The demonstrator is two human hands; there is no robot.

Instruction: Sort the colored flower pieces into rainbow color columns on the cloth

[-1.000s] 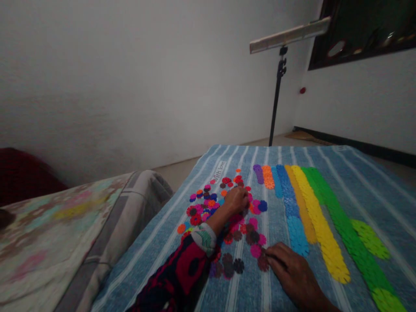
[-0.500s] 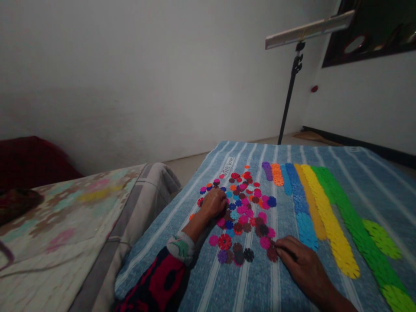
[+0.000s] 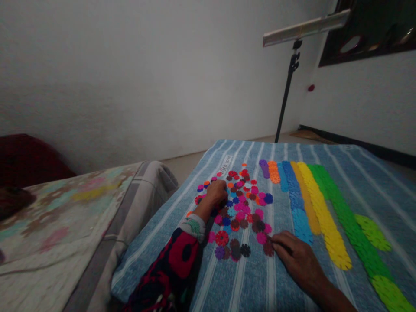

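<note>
Notched, flower-shaped plastic discs in pink, red, brown, blue and other colours lie in a loose spread on a blue striped cloth. My left hand reaches into the far left part of the spread, its fingers curled downward; whatever they hold is hidden. Near the spread's right edge, my right hand pinches what looks like a brown disc, with another brown disc just below the fingertips.
Overlapping discs sorted by colour form rows on the right, including a yellow row and a green row. A bed-like surface with a patterned cover stands at left. Behind the cloth rises a black stand carrying a light bar.
My left hand has shifted slightly away from me and right within the spread, still curled. The right hand stays at the right edge, pinching. The whole view has moved a little.
</note>
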